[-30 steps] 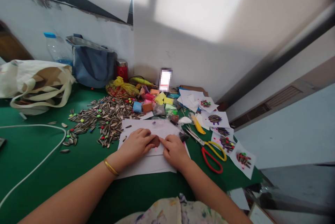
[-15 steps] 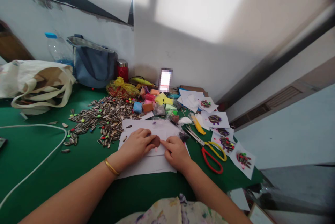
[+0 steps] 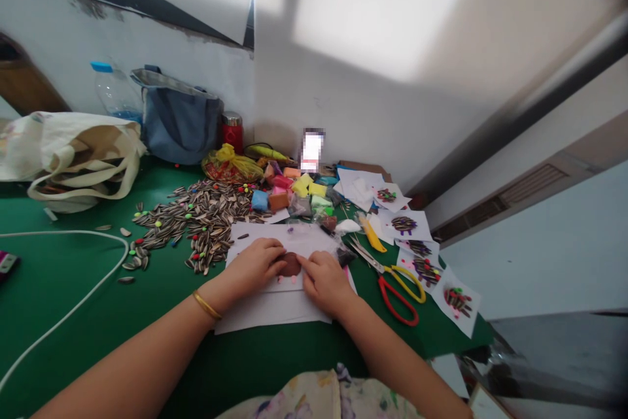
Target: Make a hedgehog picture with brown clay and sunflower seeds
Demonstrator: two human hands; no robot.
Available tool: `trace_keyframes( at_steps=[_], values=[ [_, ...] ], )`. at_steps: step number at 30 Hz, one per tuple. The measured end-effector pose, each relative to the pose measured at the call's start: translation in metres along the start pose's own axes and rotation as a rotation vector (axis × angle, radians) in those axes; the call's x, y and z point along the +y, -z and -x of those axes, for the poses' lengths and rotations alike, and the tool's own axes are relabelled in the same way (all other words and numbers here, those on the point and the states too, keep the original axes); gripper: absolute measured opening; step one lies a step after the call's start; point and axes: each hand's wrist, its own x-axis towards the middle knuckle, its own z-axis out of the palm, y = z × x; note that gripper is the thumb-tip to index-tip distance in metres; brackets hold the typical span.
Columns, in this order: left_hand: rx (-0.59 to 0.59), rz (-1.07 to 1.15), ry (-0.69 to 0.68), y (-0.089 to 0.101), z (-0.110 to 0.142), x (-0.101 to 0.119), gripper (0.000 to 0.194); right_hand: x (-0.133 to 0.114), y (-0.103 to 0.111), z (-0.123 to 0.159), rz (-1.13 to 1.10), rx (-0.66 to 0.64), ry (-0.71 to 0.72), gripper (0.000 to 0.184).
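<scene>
A flat brown disc of modelling clay [image 3: 291, 265] lies on white paper [image 3: 275, 309] between my hands. My left hand [image 3: 255, 266] rests at the disc's left edge, fingers laid on the paper and the thumb side touching the clay. From the right, my right hand [image 3: 324, 280] reaches in with its index finger stretched onto the rim, the other fingers bent loosely. Neither hand grips the disc. Small pink clay bits [image 3: 293, 280] show just below it. Beyond my left hand spreads a heap of striped sunflower seeds [image 3: 216, 219] with coloured balls among them.
Scissors [image 3: 390, 278] with red and yellow handles lie to the right, beside paper cards with seed pictures [image 3: 458, 301]. Coloured clay packs [image 3: 279, 201] sit behind the paper. A phone [image 3: 312, 150] leans at the wall. A white cable [image 3: 93, 285] and bags [image 3: 179, 121] are leftward.
My fingers have drawn slightly apart, so more of the brown disc shows, and it looks wider and flatter. A second pink bit is now visible. The view has shifted slightly.
</scene>
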Motion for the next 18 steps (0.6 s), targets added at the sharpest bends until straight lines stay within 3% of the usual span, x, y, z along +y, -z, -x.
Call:
trace_keyframes(
  at_steps=[8,14,18],
  values=[
    [-0.003,0.018,-0.026,0.001,-0.002,-0.006,0.024,-0.003,-0.001,-0.02,0.055,0.016,0.059,0.034],
    [-0.165,0.009,-0.07,0.027,0.0,0.002,0.027,-0.001,-0.005,-0.02,0.0,0.022,0.082,0.039],
    [-0.211,-0.013,-0.076,0.03,0.003,0.008,0.029,-0.001,-0.006,-0.018,-0.019,0.007,0.083,0.043]
  ],
)
